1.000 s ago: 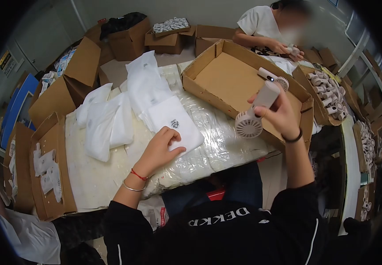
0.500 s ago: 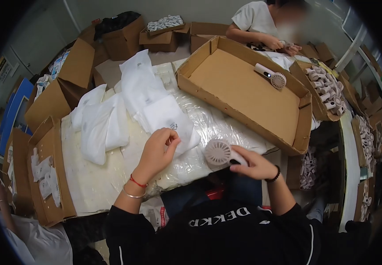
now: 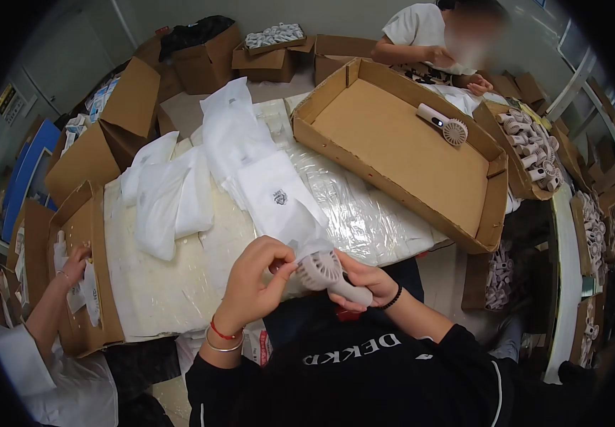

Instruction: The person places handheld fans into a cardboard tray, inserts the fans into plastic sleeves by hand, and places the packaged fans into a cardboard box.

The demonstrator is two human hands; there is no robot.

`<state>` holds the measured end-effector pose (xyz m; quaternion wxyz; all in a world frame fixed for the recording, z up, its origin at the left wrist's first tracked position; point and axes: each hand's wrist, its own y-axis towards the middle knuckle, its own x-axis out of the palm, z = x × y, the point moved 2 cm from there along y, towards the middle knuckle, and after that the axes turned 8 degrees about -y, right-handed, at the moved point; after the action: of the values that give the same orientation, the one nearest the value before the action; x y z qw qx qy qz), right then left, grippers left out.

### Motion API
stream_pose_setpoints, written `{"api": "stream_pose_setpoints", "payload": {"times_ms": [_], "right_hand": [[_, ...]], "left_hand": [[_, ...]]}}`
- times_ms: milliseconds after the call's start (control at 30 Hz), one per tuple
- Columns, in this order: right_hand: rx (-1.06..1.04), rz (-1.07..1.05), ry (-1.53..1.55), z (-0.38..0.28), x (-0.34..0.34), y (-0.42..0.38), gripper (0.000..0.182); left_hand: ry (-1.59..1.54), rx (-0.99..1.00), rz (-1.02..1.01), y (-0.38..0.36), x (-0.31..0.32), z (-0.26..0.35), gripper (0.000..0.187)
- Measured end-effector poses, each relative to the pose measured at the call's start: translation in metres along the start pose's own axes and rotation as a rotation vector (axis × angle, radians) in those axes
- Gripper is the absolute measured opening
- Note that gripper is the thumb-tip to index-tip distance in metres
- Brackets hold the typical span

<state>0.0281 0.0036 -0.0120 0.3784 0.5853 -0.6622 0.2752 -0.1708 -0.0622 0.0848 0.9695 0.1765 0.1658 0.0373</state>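
Low in the middle of the frame, the right hand (image 3: 366,281) has its grip closed around the handle of a small white handheld fan (image 3: 330,276), whose round grille head points left toward the mouth of a white pouch (image 3: 282,201). The left hand (image 3: 256,274) pinches the pouch's near edge, its grip closed on the fabric just beside the fan head. The pouch stretches up and left across the plastic-wrapped desk (image 3: 364,213), toward a heap of more white pouches (image 3: 179,185). In the upper right, a wide shallow cardboard tray (image 3: 393,153) holds a single fan (image 3: 444,125). At the lower left edge, another person's hand (image 3: 74,265) reaches into a cardboard box (image 3: 83,235).
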Motion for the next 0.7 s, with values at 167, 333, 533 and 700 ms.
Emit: {"api": "stream_pose_setpoints", "payload": {"times_ms": [167, 333, 533, 700], "right_hand": [[-0.157, 0.301, 0.043, -0.002, 0.042, 0.003, 0.059], [-0.235, 0.62, -0.302, -0.016, 0.049, 0.01, 0.053], [-0.243, 0.645, -1.019, -0.03, 0.036, 0.008, 0.048], [-0.244, 0.698, -0.601, -0.03, 0.041, 0.014, 0.046]], "left_hand": [[0.205, 0.252, 0.072, -0.003, 0.032, -0.004, 0.015], [0.337, 0.446, 0.054, -0.001, 0.058, 0.0, 0.022], [0.305, 0.492, 0.013, -0.03, 0.093, -0.009, 0.019], [0.311, 0.264, 0.298, -0.023, 0.07, -0.005, 0.052]]}}
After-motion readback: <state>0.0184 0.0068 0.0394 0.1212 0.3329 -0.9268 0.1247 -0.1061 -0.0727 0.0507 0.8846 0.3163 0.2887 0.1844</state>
